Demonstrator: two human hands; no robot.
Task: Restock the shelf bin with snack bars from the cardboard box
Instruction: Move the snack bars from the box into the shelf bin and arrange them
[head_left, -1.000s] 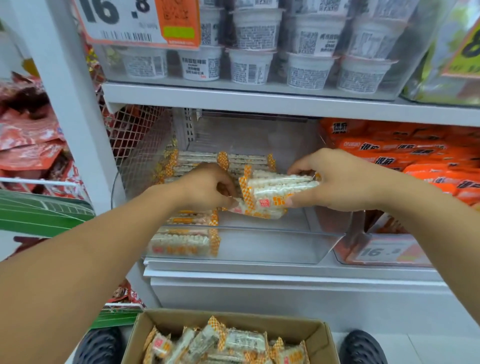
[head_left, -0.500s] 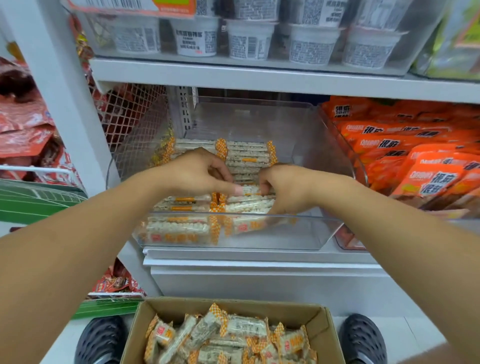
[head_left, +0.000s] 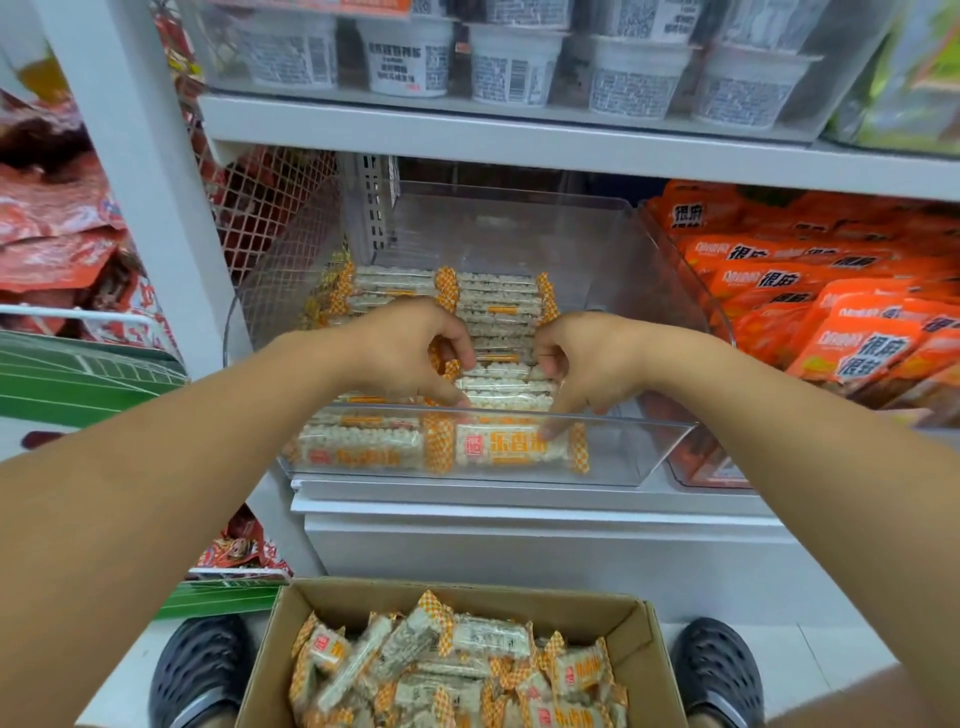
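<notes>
A clear plastic shelf bin (head_left: 626, 460) holds rows of white snack bars with orange checked ends. Both hands are inside it near the front. My left hand (head_left: 402, 353) grips the left end of a small stack of snack bars (head_left: 501, 384) with curled fingers and its thumb pointing down. At the stack's right end, my right hand (head_left: 589, 364) holds on, one finger reaching down to a front bar (head_left: 506, 448). The open cardboard box (head_left: 645, 642) on the floor below is full of loose bars (head_left: 467, 670).
A neighbouring bin of orange packets (head_left: 831, 312) stands at the right. White cups (head_left: 514, 62) fill the shelf above. A wire mesh divider (head_left: 270, 208) and red packets (head_left: 52, 234) are at the left. My black shoes (head_left: 202, 670) flank the box.
The hands have lowered the bundle of bars from above the bin's front into its front right part. They have moved apart to the bars' ends. The camera has tilted down.
</notes>
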